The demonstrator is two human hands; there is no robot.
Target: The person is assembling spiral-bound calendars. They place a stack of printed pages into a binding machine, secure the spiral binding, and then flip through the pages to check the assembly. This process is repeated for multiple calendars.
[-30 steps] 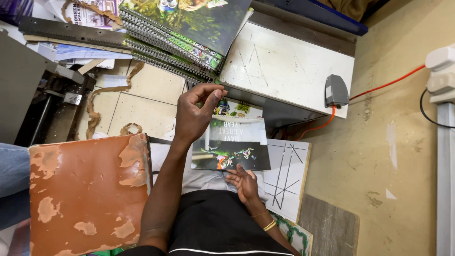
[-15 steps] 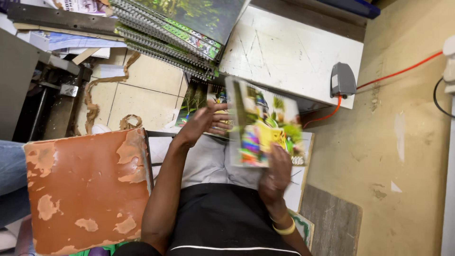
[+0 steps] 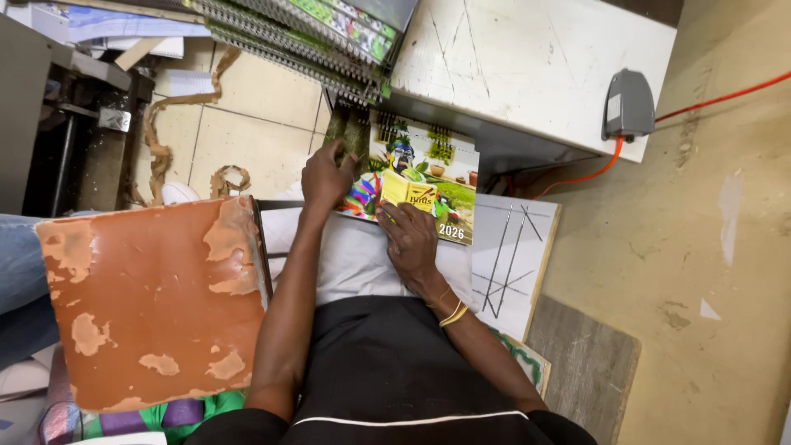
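A colourful spiral-bound calendar (image 3: 432, 169) lies cover-up on the pale cloth (image 3: 354, 264) over my lap. My left hand (image 3: 325, 175) grips its left edge, fingers curled over the corner. My right hand (image 3: 412, 241), with gold bangles at the wrist, rests on the lower edge of the cover, its fingers on a yellow patch. Both arms reach forward from my black top.
A stack of spiral-bound calendars (image 3: 305, 29) lies ahead, beside a scratched white table top (image 3: 527, 66). A grey power adapter (image 3: 628, 103) with an orange cable (image 3: 577, 177) hangs off it. A worn orange seat (image 3: 156, 297) stands at my left, a lined white board (image 3: 511, 264) at my right.
The calendar was held up and turned over in the air; now it lies flat on my lap, cover up. My right hand has shifted from its edge onto the cover.
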